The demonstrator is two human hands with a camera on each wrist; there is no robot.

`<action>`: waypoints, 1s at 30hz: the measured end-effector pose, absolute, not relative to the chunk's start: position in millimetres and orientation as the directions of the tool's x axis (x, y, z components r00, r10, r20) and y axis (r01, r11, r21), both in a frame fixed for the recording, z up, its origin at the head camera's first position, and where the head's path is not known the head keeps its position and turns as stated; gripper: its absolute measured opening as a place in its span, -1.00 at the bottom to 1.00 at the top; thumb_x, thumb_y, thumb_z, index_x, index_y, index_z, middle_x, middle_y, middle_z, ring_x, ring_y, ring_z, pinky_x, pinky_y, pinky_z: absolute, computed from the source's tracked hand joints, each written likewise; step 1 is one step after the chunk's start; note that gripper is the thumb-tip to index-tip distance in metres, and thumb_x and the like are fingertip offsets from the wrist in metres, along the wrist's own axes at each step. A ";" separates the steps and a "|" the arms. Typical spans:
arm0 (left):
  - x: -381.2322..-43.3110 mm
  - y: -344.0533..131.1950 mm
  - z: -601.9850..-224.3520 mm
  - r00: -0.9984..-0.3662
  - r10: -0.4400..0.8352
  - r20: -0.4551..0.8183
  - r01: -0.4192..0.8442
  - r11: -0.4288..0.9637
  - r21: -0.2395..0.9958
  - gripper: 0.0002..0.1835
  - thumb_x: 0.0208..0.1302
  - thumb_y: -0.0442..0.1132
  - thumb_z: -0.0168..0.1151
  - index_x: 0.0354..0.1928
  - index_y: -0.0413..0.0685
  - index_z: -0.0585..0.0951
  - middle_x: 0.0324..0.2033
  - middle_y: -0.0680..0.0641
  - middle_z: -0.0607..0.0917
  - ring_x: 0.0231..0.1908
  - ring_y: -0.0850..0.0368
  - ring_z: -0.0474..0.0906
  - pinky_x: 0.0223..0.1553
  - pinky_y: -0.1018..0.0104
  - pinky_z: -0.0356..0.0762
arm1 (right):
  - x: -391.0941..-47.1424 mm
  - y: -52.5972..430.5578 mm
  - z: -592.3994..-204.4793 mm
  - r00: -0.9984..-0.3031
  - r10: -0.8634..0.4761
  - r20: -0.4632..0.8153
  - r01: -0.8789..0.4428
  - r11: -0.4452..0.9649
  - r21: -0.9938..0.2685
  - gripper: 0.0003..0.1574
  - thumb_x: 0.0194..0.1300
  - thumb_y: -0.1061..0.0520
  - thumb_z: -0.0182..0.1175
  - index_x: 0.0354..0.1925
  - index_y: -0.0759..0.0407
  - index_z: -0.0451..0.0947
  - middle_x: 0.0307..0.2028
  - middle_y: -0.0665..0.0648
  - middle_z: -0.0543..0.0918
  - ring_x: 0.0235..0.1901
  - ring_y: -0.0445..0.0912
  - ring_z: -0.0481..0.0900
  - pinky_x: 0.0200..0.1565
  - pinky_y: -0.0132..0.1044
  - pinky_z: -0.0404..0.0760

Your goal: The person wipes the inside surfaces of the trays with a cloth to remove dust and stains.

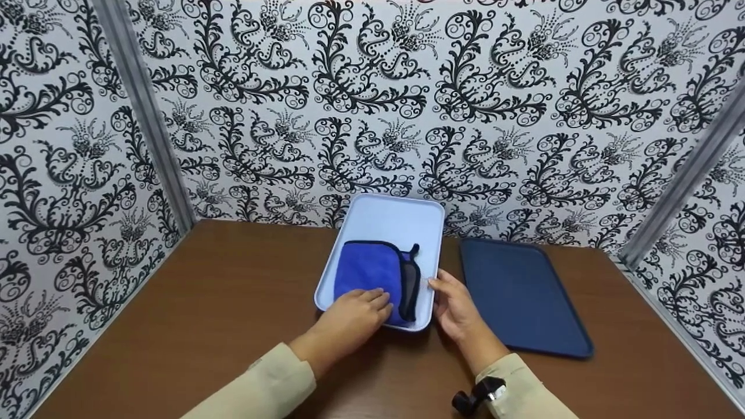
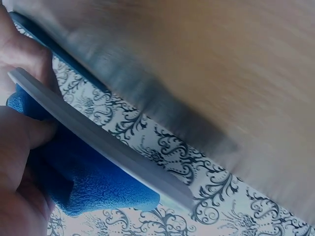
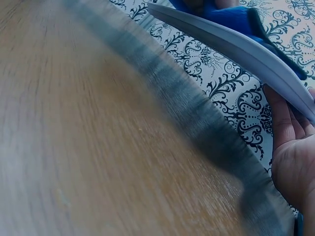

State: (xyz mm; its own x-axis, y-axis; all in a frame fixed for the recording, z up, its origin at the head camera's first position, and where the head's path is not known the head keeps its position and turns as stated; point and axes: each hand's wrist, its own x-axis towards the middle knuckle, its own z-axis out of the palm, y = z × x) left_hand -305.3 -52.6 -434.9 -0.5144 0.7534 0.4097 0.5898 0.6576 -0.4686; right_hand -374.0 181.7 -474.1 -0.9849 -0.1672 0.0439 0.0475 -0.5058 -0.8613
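Observation:
A pale blue-white tray is held up off the brown tabletop; its far end overlaps the patterned wall in the head view. On its near half lies a folded blue fleecy cloth with black edging, a dark strip and a small black loop at its right. My left hand rests over the near part of the cloth, fingers extended across it. In the left wrist view the thumb touches the cloth close to the tray. My right hand grips the tray's right edge, thumb at the rim and fingers beneath.
A dark blue tray lies on the brown table to the right of my right hand. Black-and-white patterned walls stand behind and at both sides, close to the table's edges.

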 end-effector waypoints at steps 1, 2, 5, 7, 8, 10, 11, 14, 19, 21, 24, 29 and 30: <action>-305.9 -55.4 -435.3 -0.509 0.755 0.413 0.587 0.656 -0.474 -0.73 0.41 -0.23 0.21 0.04 0.12 0.78 0.09 0.07 0.79 0.17 0.16 0.69 0.12 0.30 0.67 | -373.8 181.9 -474.1 -0.985 -0.168 0.043 0.049 -0.506 -0.861 -0.65 0.51 0.38 -0.10 0.05 0.19 0.57 -0.30 0.00 0.77 -0.27 -0.19 0.72 -0.14 -0.34 0.71; -306.5 -58.2 -435.5 -0.505 0.756 0.416 0.585 0.654 -0.479 -0.74 0.40 -0.23 0.21 0.03 0.12 0.78 0.08 0.07 0.79 0.16 0.16 0.70 0.11 0.30 0.67 | -373.6 182.2 -474.0 -0.985 -0.170 0.042 0.050 -0.505 -0.861 -0.65 0.51 0.37 -0.10 0.06 0.19 0.56 -0.29 0.00 0.77 -0.26 -0.18 0.73 -0.13 -0.33 0.71; -308.6 -66.2 -436.4 -0.500 0.759 0.418 0.578 0.652 -0.492 -0.74 0.39 -0.23 0.21 0.01 0.12 0.78 0.06 0.08 0.80 0.14 0.16 0.70 0.09 0.30 0.66 | -372.4 183.0 -473.7 -0.985 -0.167 0.039 0.051 -0.500 -0.865 -0.66 0.52 0.37 -0.08 0.07 0.20 0.56 -0.26 0.01 0.79 -0.22 -0.17 0.74 -0.11 -0.32 0.71; -310.2 -71.4 -436.9 -0.508 0.757 0.411 0.573 0.653 -0.494 -0.74 0.40 -0.23 0.20 0.01 0.12 0.78 0.06 0.08 0.80 0.14 0.15 0.71 0.09 0.30 0.66 | -372.0 183.2 -473.5 -0.986 -0.161 0.033 0.052 -0.498 -0.866 -0.67 0.52 0.37 -0.07 0.06 0.20 0.56 -0.25 0.01 0.79 -0.22 -0.16 0.74 -0.10 -0.31 0.71; -310.8 -73.9 -436.9 -0.513 0.756 0.407 0.572 0.655 -0.495 -0.74 0.41 -0.23 0.20 0.01 0.12 0.78 0.06 0.07 0.80 0.14 0.15 0.71 0.09 0.29 0.67 | -372.1 183.2 -473.4 -0.987 -0.156 0.030 0.052 -0.496 -0.867 -0.67 0.52 0.37 -0.07 0.07 0.20 0.56 -0.25 0.01 0.79 -0.22 -0.16 0.74 -0.11 -0.31 0.71; -312.3 -78.5 -437.1 -0.522 0.754 0.399 0.567 0.656 -0.499 -0.75 0.41 -0.23 0.20 0.01 0.12 0.78 0.06 0.07 0.80 0.14 0.14 0.71 0.09 0.28 0.67 | -372.3 183.1 -473.1 -0.989 -0.147 0.028 0.048 -0.491 -0.870 -0.68 0.51 0.37 -0.06 0.08 0.22 0.56 -0.25 0.01 0.79 -0.22 -0.16 0.75 -0.12 -0.31 0.72; -312.7 -80.8 -437.0 -0.524 0.754 0.396 0.564 0.656 -0.501 -0.75 0.41 -0.23 0.21 0.01 0.12 0.78 0.06 0.07 0.80 0.14 0.14 0.70 0.09 0.28 0.67 | -372.5 183.0 -472.9 -0.989 -0.144 0.027 0.047 -0.489 -0.871 -0.68 0.51 0.37 -0.05 0.09 0.23 0.55 -0.25 0.01 0.79 -0.23 -0.16 0.75 -0.13 -0.31 0.72; -314.4 -87.1 -437.0 -0.526 0.753 0.395 0.557 0.656 -0.509 -0.76 0.41 -0.23 0.21 0.00 0.11 0.79 0.04 0.07 0.81 0.13 0.14 0.71 0.09 0.28 0.67 | -372.9 182.6 -472.4 -0.990 -0.136 0.026 0.043 -0.480 -0.876 -0.67 0.50 0.36 -0.03 0.12 0.25 0.53 -0.25 0.00 0.79 -0.24 -0.17 0.74 -0.14 -0.30 0.71; -315.8 -96.8 -437.6 -0.544 0.742 0.392 0.553 0.668 -0.498 -0.75 0.41 -0.28 0.20 -0.01 0.09 0.79 0.04 0.06 0.81 0.13 0.13 0.70 0.09 0.26 0.67 | -373.0 182.6 -472.9 -0.989 -0.147 0.021 0.051 -0.465 -0.884 -0.66 0.50 0.34 -0.03 0.16 0.26 0.51 -0.24 -0.01 0.78 -0.22 -0.17 0.72 -0.12 -0.29 0.69; -316.4 -100.3 -437.6 -0.562 0.730 0.389 0.550 0.681 -0.484 -0.74 0.40 -0.29 0.19 -0.01 0.08 0.78 0.04 0.05 0.81 0.13 0.12 0.70 0.10 0.25 0.66 | -372.8 183.1 -473.3 -0.987 -0.158 0.023 0.053 -0.459 -0.887 -0.66 0.52 0.34 -0.04 0.16 0.26 0.51 -0.24 -0.01 0.78 -0.22 -0.17 0.72 -0.12 -0.28 0.69; -319.1 -104.2 -438.1 -0.600 0.696 0.395 0.535 0.716 -0.449 -0.75 0.39 -0.33 0.20 -0.01 0.03 0.77 0.04 -0.01 0.80 0.12 0.07 0.71 0.10 0.20 0.68 | -373.0 183.6 -473.2 -0.986 -0.165 0.028 0.052 -0.462 -0.885 -0.67 0.52 0.33 -0.04 0.14 0.25 0.52 -0.24 0.00 0.78 -0.22 -0.16 0.72 -0.12 -0.27 0.68; -325.0 -105.2 -440.7 -0.670 0.621 0.408 0.491 0.782 -0.384 -0.75 0.38 -0.36 0.21 0.01 -0.03 0.75 0.04 -0.10 0.79 0.11 0.00 0.72 0.07 0.14 0.70 | -373.5 183.9 -473.7 -0.987 -0.156 0.035 0.043 -0.468 -0.882 -0.70 0.52 0.34 -0.03 0.07 0.19 0.56 -0.26 0.00 0.79 -0.24 -0.16 0.72 -0.14 -0.26 0.68; -325.6 -104.7 -441.0 -0.682 0.607 0.409 0.481 0.793 -0.374 -0.75 0.38 -0.37 0.21 0.01 -0.04 0.74 0.04 -0.12 0.79 0.11 -0.01 0.72 0.07 0.13 0.70 | -373.4 183.9 -473.8 -0.987 -0.157 0.036 0.042 -0.469 -0.882 -0.70 0.52 0.34 -0.03 0.05 0.17 0.57 -0.26 0.00 0.79 -0.25 -0.17 0.72 -0.15 -0.26 0.68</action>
State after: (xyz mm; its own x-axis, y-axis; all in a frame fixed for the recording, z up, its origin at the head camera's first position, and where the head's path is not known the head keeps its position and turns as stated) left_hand -325.6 -104.7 -441.0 -0.6820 0.6066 0.4085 0.4813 0.7929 -0.3737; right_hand -373.4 183.9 -473.8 -0.9869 -0.1570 0.0359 0.0425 -0.4692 -0.8821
